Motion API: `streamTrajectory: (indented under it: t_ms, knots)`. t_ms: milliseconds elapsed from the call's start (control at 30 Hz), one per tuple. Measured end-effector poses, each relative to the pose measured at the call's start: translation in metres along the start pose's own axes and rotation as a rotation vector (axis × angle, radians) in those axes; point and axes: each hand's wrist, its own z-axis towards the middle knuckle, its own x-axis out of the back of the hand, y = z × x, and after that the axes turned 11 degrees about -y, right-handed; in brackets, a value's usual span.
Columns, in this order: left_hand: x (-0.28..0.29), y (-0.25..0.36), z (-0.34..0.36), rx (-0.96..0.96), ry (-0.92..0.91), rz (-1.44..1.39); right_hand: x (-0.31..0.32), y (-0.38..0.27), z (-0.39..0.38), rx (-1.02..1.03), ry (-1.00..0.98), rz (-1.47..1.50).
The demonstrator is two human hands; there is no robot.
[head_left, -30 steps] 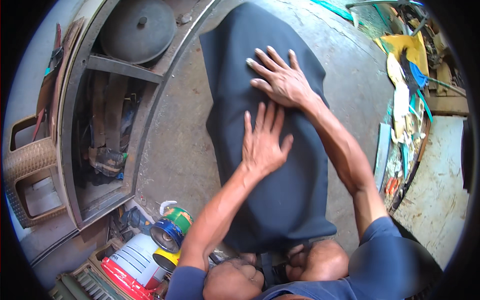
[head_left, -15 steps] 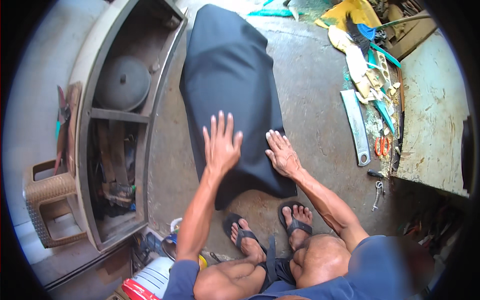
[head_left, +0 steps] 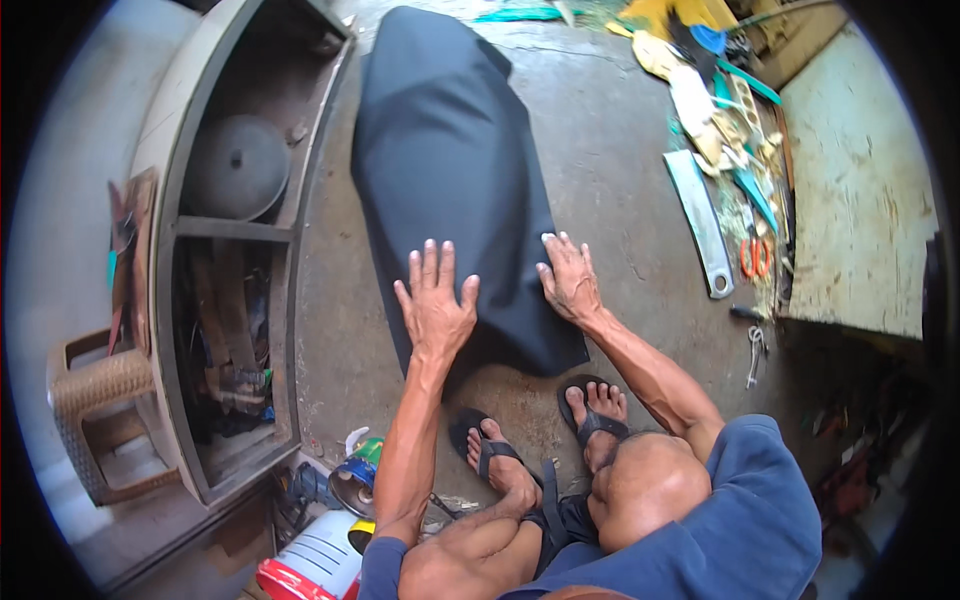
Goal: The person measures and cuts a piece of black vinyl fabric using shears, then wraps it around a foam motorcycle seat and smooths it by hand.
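A large dark sheet of smooth, wrinkled material lies lengthwise on the concrete floor in front of me, draped in a long, lumpy shape. My left hand rests palm down on its near part, fingers spread and pointing away from me. My right hand lies along its near right edge, fingers apart and touching the material. Neither hand grips anything. My sandaled feet are just below the sheet's near end.
At left, an open cabinet frame holds a round lid, beside a woven chair. At right lie a long metal strip, orange scissors, keys and scraps, beside a pale board. Paint cans stand lower left.
From one second ago, both hands have moved from the sheet's middle back toward its near end and apart. My view has shifted, showing my feet. Over the last half second they moved only slightly.
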Motion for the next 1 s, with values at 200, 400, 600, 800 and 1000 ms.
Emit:
streamTrajectory:
  t_ms: [200, 400, 600, 800, 1000]
  knots:
    - [-0.005, 0.005, 0.002, 0.031, -0.018, 0.132, 0.02, 0.053, -0.055, -0.068, 0.128, 0.091]
    - [-0.006, 0.035, 0.011, -0.019, 0.027, 0.199, 0.082, 0.099, -0.116, -0.279, 0.206, 0.196]
    - [0.007, -0.009, 0.009, 0.078, -0.043, 0.178, 0.167, 0.172, -0.124, -0.601, 0.345, 0.05]
    - [0.054, -0.018, -0.026, 0.045, 0.195, 0.32, 0.154, 0.364, -0.119, -0.527, 0.492, 0.176]
    - [-0.093, -0.079, -0.106, 0.582, 0.787, -0.64, 0.154, 0.53, -0.094, -0.425, 0.543, 0.269]
